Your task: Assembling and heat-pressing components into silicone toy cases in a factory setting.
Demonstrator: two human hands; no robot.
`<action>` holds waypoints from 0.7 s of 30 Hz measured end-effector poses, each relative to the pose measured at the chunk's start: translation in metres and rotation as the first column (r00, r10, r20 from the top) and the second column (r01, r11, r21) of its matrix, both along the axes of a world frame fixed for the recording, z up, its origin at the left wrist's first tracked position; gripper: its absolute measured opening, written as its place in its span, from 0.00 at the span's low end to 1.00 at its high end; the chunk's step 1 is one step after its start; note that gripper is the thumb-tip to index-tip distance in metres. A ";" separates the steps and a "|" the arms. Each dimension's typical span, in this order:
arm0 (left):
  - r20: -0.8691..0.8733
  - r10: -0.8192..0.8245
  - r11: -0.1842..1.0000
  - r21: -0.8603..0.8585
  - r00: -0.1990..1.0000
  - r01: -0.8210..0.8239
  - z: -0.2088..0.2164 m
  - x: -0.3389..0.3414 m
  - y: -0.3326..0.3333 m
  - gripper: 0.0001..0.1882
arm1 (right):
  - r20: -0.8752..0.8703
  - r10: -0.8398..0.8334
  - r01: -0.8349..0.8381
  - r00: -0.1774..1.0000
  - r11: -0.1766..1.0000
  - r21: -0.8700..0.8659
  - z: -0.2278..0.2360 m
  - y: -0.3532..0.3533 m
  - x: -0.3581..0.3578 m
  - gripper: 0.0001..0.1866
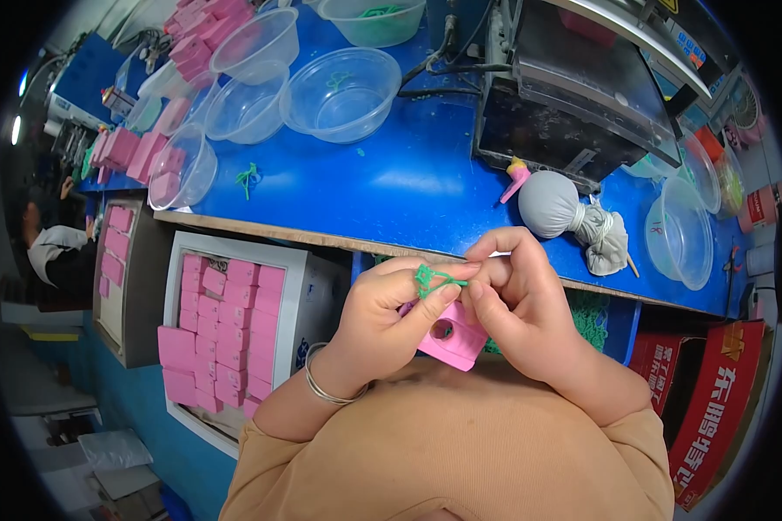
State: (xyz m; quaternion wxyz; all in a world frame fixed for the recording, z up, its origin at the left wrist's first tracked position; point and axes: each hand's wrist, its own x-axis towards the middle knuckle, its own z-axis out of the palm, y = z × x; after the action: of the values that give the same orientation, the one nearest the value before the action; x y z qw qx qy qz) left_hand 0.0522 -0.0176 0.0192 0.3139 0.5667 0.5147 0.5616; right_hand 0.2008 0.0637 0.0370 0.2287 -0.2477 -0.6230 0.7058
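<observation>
Close to my body, my two hands meet in front of the table's near edge. My left hand (pixel 384 306) is closed, with a thin green branched piece (pixel 427 280) pinched between thumb and forefinger. The piece's stem points right, toward my right hand (pixel 520 300), whose thumb and fingertips close around its end. Just below the fingers is a pink block (pixel 462 347) with a dark round hole in its face. My fingers partly cover its upper side, and whether they grip it I cannot tell.
On the blue table (pixel 347 191) stand several clear plastic bowls (pixel 339 100), a dark machine (pixel 573 104) and a grey tied cloth pouch (pixel 547 205). A loose green piece (pixel 248 180) lies at left. Below, a white-rimmed box (pixel 175 260) holds pink blocks. A red carton (pixel 721 408) stands right.
</observation>
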 end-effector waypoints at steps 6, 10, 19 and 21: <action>0.214 0.023 0.996 -0.089 0.977 -0.004 -0.008 0.001 -0.003 0.10 | -0.048 -0.086 0.091 0.995 0.987 0.136 -0.010 0.001 -0.001 0.11; 0.221 0.012 0.998 -0.063 0.975 0.002 -0.002 0.002 -0.004 0.10 | 0.034 -0.038 0.034 0.999 0.994 0.099 -0.010 0.003 0.001 0.07; -0.018 0.015 1.000 0.010 1.000 -0.015 -0.001 0.005 0.002 0.11 | 0.040 -0.131 0.113 0.991 0.947 0.300 -0.003 0.004 0.000 0.04; -0.468 0.071 0.980 0.196 0.881 0.025 0.008 0.003 0.001 0.16 | 0.086 -0.101 0.071 0.991 0.953 0.293 -0.010 0.006 -0.001 0.05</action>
State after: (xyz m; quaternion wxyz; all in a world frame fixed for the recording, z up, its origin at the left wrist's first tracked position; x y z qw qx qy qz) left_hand 0.0557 -0.0161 0.0267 0.1145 0.7085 0.5245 0.4581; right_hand 0.2002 0.0694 0.0270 0.2614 -0.2737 -0.7187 0.5832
